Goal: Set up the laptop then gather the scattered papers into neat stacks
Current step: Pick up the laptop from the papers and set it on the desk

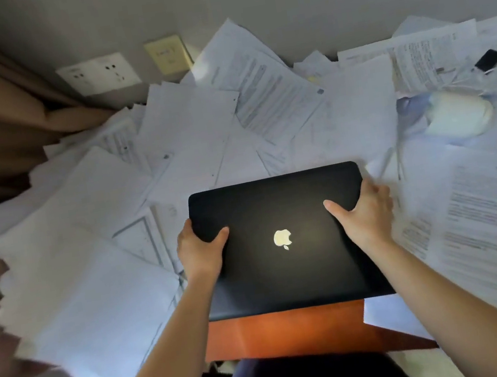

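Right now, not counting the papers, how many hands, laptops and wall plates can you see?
Hands: 2, left hand and right hand
Laptop: 1
Wall plates: 2, white plate and yellow plate
Total: 5

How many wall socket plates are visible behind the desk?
2: a white plate at upper left, and a beige plate just right of it. Leaning papers may hide others.
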Demonstrator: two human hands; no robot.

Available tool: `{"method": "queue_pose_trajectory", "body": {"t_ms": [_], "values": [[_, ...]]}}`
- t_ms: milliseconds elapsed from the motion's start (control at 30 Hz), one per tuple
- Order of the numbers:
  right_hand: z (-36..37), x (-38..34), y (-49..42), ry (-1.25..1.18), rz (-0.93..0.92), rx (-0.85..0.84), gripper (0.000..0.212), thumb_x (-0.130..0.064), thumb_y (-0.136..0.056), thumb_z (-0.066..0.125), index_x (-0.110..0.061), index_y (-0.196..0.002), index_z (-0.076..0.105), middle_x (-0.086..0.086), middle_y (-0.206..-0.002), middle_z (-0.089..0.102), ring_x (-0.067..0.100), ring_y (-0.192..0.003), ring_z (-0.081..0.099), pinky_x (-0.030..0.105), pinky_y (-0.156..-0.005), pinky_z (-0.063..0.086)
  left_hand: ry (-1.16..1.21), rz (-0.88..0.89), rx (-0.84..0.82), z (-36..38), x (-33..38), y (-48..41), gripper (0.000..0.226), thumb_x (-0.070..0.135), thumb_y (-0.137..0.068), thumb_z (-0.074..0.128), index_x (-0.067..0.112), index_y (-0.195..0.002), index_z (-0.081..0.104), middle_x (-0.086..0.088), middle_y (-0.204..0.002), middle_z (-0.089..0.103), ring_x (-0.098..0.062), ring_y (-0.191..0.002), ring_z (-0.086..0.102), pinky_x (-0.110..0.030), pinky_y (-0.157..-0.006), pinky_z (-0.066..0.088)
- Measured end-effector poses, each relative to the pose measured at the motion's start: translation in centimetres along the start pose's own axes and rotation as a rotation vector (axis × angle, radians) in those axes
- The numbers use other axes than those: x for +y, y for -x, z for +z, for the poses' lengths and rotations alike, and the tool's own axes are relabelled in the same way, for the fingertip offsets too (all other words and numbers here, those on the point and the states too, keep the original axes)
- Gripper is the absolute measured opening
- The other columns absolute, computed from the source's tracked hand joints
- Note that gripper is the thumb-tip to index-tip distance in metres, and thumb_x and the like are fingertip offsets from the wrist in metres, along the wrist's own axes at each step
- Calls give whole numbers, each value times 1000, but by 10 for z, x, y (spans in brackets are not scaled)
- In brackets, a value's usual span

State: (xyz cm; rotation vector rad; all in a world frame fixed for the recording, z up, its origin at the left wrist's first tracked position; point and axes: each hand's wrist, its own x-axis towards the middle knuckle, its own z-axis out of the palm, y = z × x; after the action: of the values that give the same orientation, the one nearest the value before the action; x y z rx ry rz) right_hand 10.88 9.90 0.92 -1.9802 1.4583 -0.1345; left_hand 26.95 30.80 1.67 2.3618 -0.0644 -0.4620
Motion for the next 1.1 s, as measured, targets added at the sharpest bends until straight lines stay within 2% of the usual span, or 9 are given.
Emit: {"method": "queue_pose_trajectory", "body": {"t_ms": [233,367,567,700,833,967,1033,1100], "values": [[50,-39,-30,48,-44,90,83,-50,-82,65,-2,-141,33,22,-134,37,37,-123,38,42,-89,44,-115,141,-15,-5,-15,-73,65,36,-76,75,12,-131,48,-10,-125,57,-29,-116,53,-38,-100,44],[66,-35,-46,63,-51,108,82,-53,-81,63,-3,-139,34,22,-134,38,38,-123,38,43,-85,46,-90,227,21,11,-26,-88,71,41,-75,73,14,-134,44,-8,-126,55,-27,-119,49,-45,-101,43],[76,-23,-48,132,-122,177,89,-57,-84,57,-4,-147,22,23,-139,34,38,-128,31,44,-87,45,-115,312,93,22,-45,-87,75,56,-75,64,16,-134,44,-3,-128,55,-25,-121,47,-45,-99,46],[81,-14,-49,198,-203,247,84,-59,-85,53,1,-140,32,26,-135,38,39,-126,31,44,-93,41,-192,370,182,26,-46,-88,74,52,-77,65,10,-135,44,-8,-129,53,-27,-125,41,-43,-102,41],[83,-13,-48,229,-234,280,80,-61,-86,49,4,-131,41,27,-130,43,39,-123,37,45,-97,39,-191,405,173,26,-46,-88,74,48,-79,67,11,-137,41,-11,-131,52,-30,-125,41,-42,-101,39],[81,-12,-43,216,-232,283,75,-62,-86,49,2,-125,45,24,-125,46,36,-118,42,39,-91,41,-74,381,144,23,-46,-96,75,44,-77,71,13,-138,41,-11,-133,51,-30,-124,45,-43,-103,40],[80,-8,-40,203,-228,279,75,-63,-86,50,1,-125,46,23,-125,46,35,-116,44,37,-88,41,107,354,96,19,-48,-97,66,39,-78,72,16,-134,45,-9,-133,52,-26,-114,53,-40,-98,45],[78,-5,-36,205,-227,275,74,-63,-86,49,0,-124,48,21,-125,46,35,-115,45,37,-84,41,176,373,70,18,-52,-95,58,34,-81,72,17,-131,48,-8,-132,51,-24,-109,54,-34,-92,46]]}}
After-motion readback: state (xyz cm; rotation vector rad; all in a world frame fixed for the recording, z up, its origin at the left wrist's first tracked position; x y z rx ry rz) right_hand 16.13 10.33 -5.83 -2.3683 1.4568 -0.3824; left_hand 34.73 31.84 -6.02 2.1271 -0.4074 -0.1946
